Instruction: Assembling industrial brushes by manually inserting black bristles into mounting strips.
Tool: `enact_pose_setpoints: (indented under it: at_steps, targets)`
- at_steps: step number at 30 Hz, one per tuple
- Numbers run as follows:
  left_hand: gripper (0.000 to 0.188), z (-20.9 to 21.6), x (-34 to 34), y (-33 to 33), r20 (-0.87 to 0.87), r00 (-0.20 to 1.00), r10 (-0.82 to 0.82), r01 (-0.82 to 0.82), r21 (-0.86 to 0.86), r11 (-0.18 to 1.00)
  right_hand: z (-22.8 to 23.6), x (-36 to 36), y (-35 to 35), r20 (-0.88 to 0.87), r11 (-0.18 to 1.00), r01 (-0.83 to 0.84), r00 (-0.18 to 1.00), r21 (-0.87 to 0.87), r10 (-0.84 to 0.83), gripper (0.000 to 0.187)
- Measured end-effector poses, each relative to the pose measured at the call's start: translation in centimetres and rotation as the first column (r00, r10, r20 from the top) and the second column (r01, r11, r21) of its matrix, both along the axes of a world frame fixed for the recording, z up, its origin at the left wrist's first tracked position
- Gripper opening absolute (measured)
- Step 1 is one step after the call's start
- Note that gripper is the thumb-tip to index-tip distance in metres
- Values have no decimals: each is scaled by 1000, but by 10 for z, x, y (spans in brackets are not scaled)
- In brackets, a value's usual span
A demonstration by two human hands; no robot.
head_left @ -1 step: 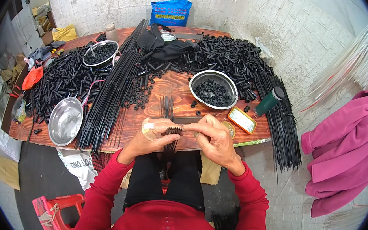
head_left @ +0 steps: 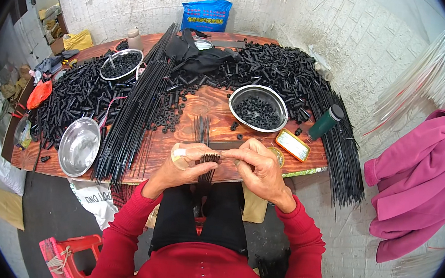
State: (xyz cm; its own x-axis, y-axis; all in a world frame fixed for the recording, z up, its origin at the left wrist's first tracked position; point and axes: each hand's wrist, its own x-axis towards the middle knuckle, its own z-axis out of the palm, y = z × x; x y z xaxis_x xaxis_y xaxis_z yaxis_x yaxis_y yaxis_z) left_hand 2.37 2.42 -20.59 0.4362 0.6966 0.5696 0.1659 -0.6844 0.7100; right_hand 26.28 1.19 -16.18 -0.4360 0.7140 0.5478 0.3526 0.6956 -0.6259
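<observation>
Gripping a row of short black pieces point(head_left: 210, 158) between thumb and fingers, the left hand point(head_left: 187, 161) sits just below the centre of the frame, at the near edge of the bench point(head_left: 199, 102). A pale patch point(head_left: 179, 159) lies on the back of this hand. Thin black rods point(head_left: 202, 130) extend above and below the row; whether they pass through the pieces cannot be told. The right hand point(head_left: 259, 167) is positioned just right of the row, fingers curled, thumb and forefinger drawn together; any item between them is too small to make out. The two hands are close together.

Right of centre, a metal bowl point(head_left: 262, 91) contains small black rings point(head_left: 257, 113). Below and to its right lies a yellow-rimmed tin point(head_left: 289, 152); a green bottle point(head_left: 324, 125) is near it, leaning on a rod bundle point(head_left: 343, 175) at the right end of the bench. A second rod bundle point(head_left: 131, 117) lies left of centre, beside a shiny oval bowl point(head_left: 80, 146). Heaped black parts point(head_left: 283, 64) occupy the upper centre, next to a black cloth point(head_left: 203, 60).
</observation>
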Motion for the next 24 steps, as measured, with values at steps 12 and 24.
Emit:
enact_pose_setpoints:
  at_steps: [12, 24]
  targets:
    - [19, 6, 3, -2, -49, 999, 13, -18, -101, 995, 0, 1, 1, 32, 992, 21, 999, 122, -25, 44]
    - [21, 4, 2, -4, -63, 997, 39, -35, 63, 997, 17, -3, -2, 161, 958, 7, 985, 286, -56, 36]
